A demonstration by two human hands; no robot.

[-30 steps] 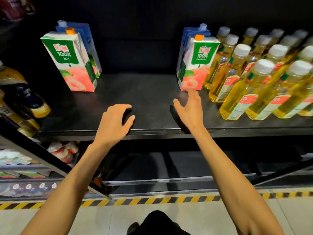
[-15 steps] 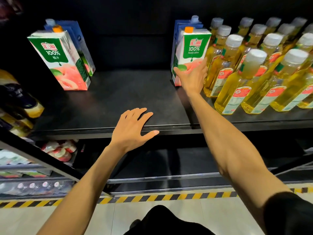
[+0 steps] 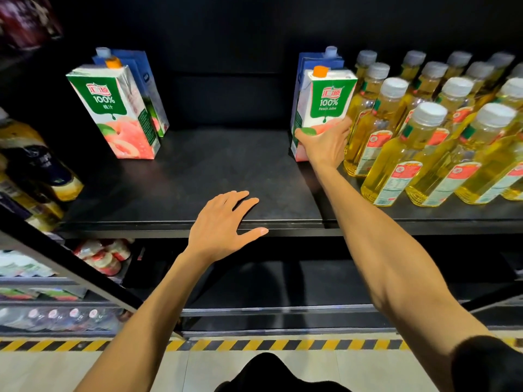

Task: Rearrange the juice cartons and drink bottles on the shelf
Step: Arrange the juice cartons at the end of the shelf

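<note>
Black shelf (image 3: 226, 171) carries rows of yellow drink bottles (image 3: 402, 154) at right. Just beside them stands the peach juice carton (image 3: 328, 103), its base gripped by the right hand (image 3: 325, 145). The left hand (image 3: 220, 227) rests flat, fingers spread, on the front edge. Grasping looks like the step in hand; next, lift it clear of the bottles. The blue carton (image 3: 311, 62) behind is mostly hidden.

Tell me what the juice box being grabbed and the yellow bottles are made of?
Peach juice carton: probably glossy coated paperboard, judging by folded edges and printed faces. Yellow drink bottles: likely clear shiny plastic, since liquid shows through; white ribbed caps look plastic.
</note>
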